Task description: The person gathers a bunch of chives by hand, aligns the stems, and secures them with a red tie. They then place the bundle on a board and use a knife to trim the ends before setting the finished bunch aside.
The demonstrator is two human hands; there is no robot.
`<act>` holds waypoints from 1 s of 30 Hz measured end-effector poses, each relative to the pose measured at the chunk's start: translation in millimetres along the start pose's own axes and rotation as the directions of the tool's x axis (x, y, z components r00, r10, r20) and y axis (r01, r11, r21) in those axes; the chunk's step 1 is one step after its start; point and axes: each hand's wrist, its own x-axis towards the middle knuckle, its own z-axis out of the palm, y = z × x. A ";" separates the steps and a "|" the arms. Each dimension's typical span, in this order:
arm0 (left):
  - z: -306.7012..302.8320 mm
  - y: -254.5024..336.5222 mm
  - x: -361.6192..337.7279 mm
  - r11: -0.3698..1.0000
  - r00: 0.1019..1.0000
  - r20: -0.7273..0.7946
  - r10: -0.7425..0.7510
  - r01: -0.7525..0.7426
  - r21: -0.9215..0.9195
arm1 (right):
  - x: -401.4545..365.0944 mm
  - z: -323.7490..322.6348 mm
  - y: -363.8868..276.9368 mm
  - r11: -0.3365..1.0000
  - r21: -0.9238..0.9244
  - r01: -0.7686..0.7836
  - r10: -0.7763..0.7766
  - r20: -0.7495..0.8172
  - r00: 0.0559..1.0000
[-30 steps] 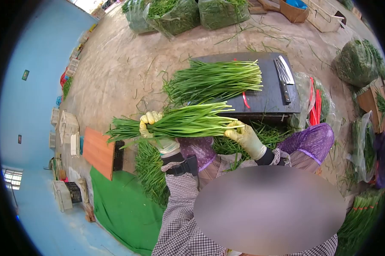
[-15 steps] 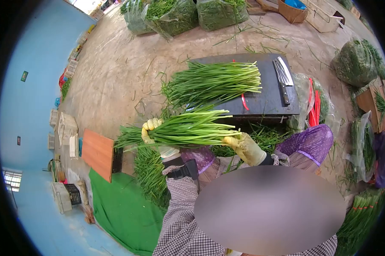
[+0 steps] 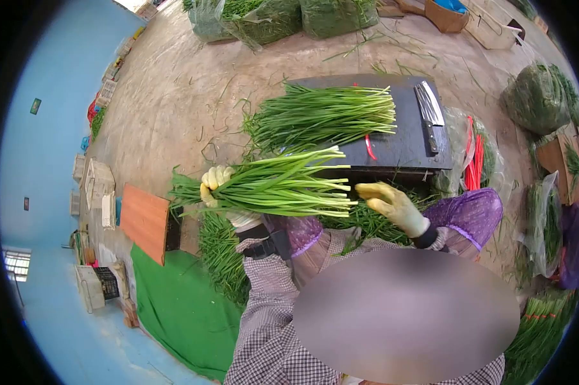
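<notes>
My gloved left hand [image 3: 215, 184] is wrapped round the leafy part of a bunch of chives [image 3: 283, 186], held above my lap with its pale stem ends to the right. Just off those ends, my gloved right hand [image 3: 395, 206] is open, fingers stretched out, with nothing in it. A larger pile of chives [image 3: 328, 115] lies ahead on a low black table [image 3: 408, 144], with a red tie [image 3: 370, 147] showing under it. A cleaver [image 3: 428, 109] and a second knife handle [image 3: 432, 138] lie at the table's right side.
Red strips [image 3: 474, 160] hang beside a plastic bag right of the table. Loose chives [image 3: 222, 256] lie left of my lap by a green cloth [image 3: 174, 308] and an orange-brown board [image 3: 144, 221]. Stuffed bags [image 3: 263, 22] stand at the back; tied bunches [image 3: 539, 327] lie lower right.
My right hand has let go of the pale stem ends and moved right, its fingers opening. My left hand still holds the bunch, shifted slightly left.
</notes>
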 end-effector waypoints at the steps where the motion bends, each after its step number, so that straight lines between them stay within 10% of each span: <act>1: 5.3 -6.9 -1.3 0.998 0.998 -0.063 0.012 -0.008 0.059 | 11.0 15.7 -1.7 0.993 0.024 0.112 -0.111 -0.032 0.993; 4: 9.6 -23.3 -2.2 0.997 0.997 -0.005 -0.074 0.074 -0.020 | 36.0 50.5 -17.2 0.959 -0.055 0.279 -0.283 -0.083 0.955; 6: 12.0 -26.3 -4.8 0.997 0.997 -0.003 -0.079 0.079 -0.008 | 33.6 64.0 -12.4 0.765 0.630 -0.132 0.122 0.060 0.991; 7: 10.5 -24.9 -5.2 0.997 0.997 -0.007 -0.082 0.082 -0.006 | 32.4 69.7 -24.9 0.712 0.698 -0.081 0.114 -0.002 0.993; 18: -12.3 15.6 -2.7 0.997 0.999 0.020 -0.048 0.049 -0.054 | -4.1 9.2 25.2 0.761 0.637 0.119 -0.042 -0.135 0.990; 20: -4.1 16.1 -3.0 1.000 1.000 -0.007 -0.016 0.016 0.003 | -18.7 -24.5 60.3 0.990 0.061 -0.126 0.130 -0.061 0.990; 21: -4.8 15.2 -1.7 1.000 1.000 0.007 -0.025 0.025 -0.013 | -23.8 -31.2 86.0 0.891 -0.300 -0.340 0.336 -0.066 0.940; 24: 2.9 -2.7 -0.5 0.992 0.996 0.014 -0.083 0.084 -0.089 | -2.2 -7.4 55.4 0.944 -0.329 -0.023 -0.050 -0.214 0.976; 28: -0.7 -28.6 -1.5 0.972 0.982 0.061 -0.178 0.185 -0.145 | 35.1 32.7 0.2 0.946 0.295 0.136 -0.113 -0.092 0.989; 30: 9.5 -33.8 -2.3 0.968 0.978 0.052 -0.204 0.210 -0.136 | 43.2 53.3 8.2 0.629 0.777 -0.020 0.056 -0.020 0.998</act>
